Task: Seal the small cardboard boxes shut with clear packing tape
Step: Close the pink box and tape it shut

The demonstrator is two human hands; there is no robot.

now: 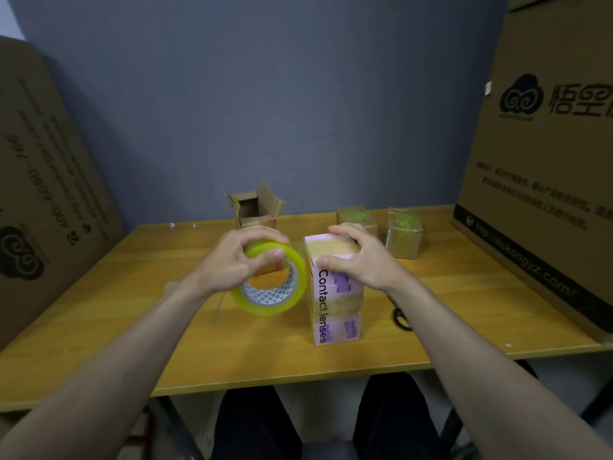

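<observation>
Black scissors [401,318] half hidden behind right hand [365,260] wrist.

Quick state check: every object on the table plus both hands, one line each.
left hand: grips the tape roll
tape roll: held up on edge beside the pink box
right hand: holds the pink box at its top
pink box: upright, taped over top and round the middle
open carton: flaps up, unsealed
two small cartons: closed, taped
scissors: lying on the table, mostly hidden by the right forearm
</observation>
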